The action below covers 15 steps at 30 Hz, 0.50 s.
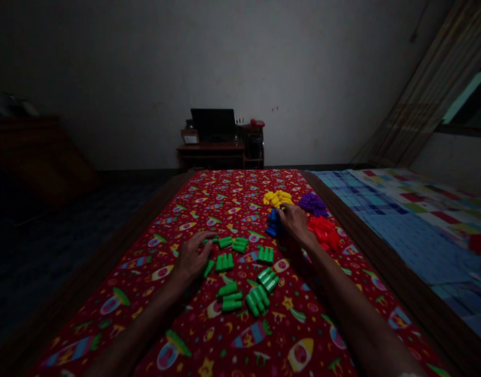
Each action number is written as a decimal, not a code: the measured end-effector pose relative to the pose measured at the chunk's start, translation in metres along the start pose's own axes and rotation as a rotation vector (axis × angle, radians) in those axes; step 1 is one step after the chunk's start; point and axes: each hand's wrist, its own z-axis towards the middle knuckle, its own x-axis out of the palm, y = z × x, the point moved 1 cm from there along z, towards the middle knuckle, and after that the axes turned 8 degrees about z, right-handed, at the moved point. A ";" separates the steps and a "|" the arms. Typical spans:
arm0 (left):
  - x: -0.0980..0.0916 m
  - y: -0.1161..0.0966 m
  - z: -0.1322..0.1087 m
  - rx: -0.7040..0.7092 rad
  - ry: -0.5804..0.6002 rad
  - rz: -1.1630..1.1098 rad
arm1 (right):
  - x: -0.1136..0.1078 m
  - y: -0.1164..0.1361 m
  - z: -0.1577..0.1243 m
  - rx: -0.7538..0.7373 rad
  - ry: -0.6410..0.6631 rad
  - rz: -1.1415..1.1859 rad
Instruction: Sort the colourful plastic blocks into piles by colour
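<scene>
Several green plastic toy blocks (225,262) with rounded parallel ridges lie spread across the middle of a red patterned cloth. My left hand (192,255) rests at their left side, palm down, fingers apart, with green pieces by the fingertips and below the thumb. Farther right, my right hand (294,220) reaches over a small heap of blue plastic blocks (272,222). Its fingers are bent down and closed at the top of that heap; the fingertips are partly hidden in the dim light.
Yellow blocks (277,198) are piled beyond my right hand, purple blocks (312,203) to its right and red blocks (324,233) beside the wrist. The red cloth (162,314) covers a long surface. A bed (397,225) adjoins at right; a desk with a dark monitor (214,124) stands against the wall.
</scene>
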 end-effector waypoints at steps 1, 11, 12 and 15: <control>0.002 0.004 0.000 0.008 -0.005 0.026 | 0.002 -0.002 0.000 0.011 -0.001 -0.026; 0.036 0.045 -0.009 -0.081 0.000 0.181 | -0.013 0.018 -0.004 -0.190 0.027 0.078; 0.038 0.045 -0.009 -0.092 0.030 0.171 | -0.014 0.025 -0.008 -0.246 0.080 0.119; 0.043 0.036 -0.005 -0.058 0.132 0.113 | -0.012 0.043 -0.024 -0.386 0.247 0.206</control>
